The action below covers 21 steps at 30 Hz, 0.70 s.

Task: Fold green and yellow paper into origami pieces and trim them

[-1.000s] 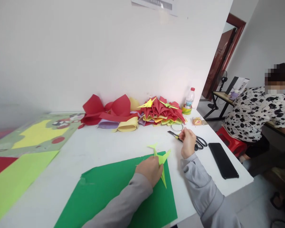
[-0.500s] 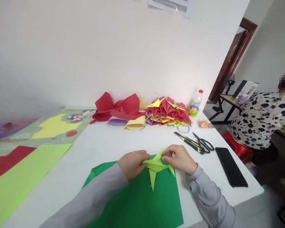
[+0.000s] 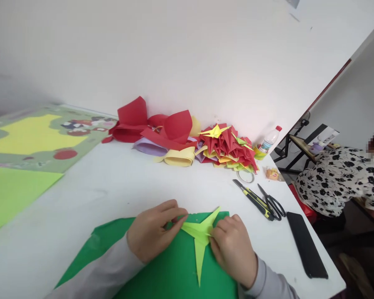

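Observation:
A lime-green folded paper star (image 3: pixel 200 237) with long pointed arms lies over a dark green sheet (image 3: pixel 171 274). My left hand (image 3: pixel 157 228) pinches the tip of its left arm between thumb and fingers. On the other side, my right hand (image 3: pixel 233 247) has its fingers curled round the right arm, which is mostly hidden by them. One arm of the star points up and right, another points down toward me.
Red folded papers (image 3: pixel 171 128) and a pile of folded stars (image 3: pixel 227 145) line the wall. A bottle (image 3: pixel 269 140), tape roll (image 3: pixel 245 177), cutter (image 3: pixel 254 199), scissors (image 3: pixel 271 202) and black phone (image 3: pixel 307 245) are rightward. A person (image 3: pixel 339 178) sits beyond.
The view has tilted and shifted. My right hand has moved from the star's upper arm down to its right arm. My left hand still pinches the left arm.

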Tool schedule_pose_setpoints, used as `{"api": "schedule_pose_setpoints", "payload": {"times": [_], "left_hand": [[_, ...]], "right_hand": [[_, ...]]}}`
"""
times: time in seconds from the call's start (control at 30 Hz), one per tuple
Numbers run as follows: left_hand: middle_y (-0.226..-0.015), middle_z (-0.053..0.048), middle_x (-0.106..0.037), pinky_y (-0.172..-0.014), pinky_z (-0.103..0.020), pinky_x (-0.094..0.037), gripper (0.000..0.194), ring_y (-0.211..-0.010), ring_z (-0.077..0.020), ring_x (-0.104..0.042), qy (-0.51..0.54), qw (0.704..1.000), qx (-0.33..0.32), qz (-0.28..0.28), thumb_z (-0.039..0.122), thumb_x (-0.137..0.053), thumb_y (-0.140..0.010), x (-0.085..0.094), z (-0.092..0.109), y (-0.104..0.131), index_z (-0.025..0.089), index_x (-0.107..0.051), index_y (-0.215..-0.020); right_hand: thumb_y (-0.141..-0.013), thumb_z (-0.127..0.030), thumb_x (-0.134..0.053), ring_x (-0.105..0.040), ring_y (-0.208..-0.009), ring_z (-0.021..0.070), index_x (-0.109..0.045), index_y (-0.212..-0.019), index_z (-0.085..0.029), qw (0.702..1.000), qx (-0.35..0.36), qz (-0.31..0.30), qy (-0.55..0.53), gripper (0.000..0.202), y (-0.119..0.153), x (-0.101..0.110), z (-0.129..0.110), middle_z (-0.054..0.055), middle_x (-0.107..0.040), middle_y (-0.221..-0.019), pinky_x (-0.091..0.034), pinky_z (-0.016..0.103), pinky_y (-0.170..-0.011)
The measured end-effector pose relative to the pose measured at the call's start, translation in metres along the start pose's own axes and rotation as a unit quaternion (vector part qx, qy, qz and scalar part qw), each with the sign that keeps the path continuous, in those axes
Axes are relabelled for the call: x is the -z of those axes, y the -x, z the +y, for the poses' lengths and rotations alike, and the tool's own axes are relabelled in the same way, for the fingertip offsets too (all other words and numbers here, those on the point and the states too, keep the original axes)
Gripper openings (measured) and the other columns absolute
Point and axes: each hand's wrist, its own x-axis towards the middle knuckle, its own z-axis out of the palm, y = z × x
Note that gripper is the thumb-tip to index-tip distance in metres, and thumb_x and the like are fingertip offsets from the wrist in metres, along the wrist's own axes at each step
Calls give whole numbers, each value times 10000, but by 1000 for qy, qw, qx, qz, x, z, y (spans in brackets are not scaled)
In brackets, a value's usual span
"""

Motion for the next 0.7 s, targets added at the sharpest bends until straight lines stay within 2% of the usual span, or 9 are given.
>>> {"api": "schedule_pose_setpoints", "payload": {"times": [0.1,0.2,0.37,0.53,0.7], "left_hand": [[-747,-21,-583,-638,-273,-421,185,-684,-152,-540,-8,996,-94,4,236,-490,-875,-1,7,2,208,-660,-809],[-825,-41,-587,-702,-325,-416,197,-790,-186,-526,-34,986,-165,-11,169,-477,-869,-1,17,3,213,-638,-764],[-769,-35,-579,-656,-305,-399,296,-719,-162,-479,-79,976,-201,-7,41,-375,-862,-3,28,6,184,-565,-686],[-764,-33,-616,-683,-309,-413,283,-721,-160,-507,-89,962,-255,41,52,-382,-894,-7,35,8,177,-563,-716],[-712,-4,-614,-660,-300,-400,345,-656,-134,-492,-82,960,-269,16,47,-313,-919,-7,39,10,178,-551,-706]], "right_hand": [[-834,-88,-472,-395,-609,163,-483,-614,-176,999,31,39,1,237,0,3,-4,15,-491,-609,-204,322,-580],[-854,-68,-428,-356,-591,152,-471,-606,-169,996,52,71,-10,271,-1,10,-7,10,-456,-589,-186,320,-572],[-866,-63,-403,-334,-579,145,-454,-582,-168,992,64,108,-20,307,-3,18,-12,5,-418,-564,-177,324,-565],[-889,-107,-443,-361,-578,146,-513,-643,-173,990,72,122,-5,264,-4,17,-16,-1,-425,-571,-193,324,-569],[-891,-90,-403,-362,-561,145,-511,-630,-169,984,111,137,-25,293,-4,18,-17,4,-451,-557,-176,328,-556]]}}
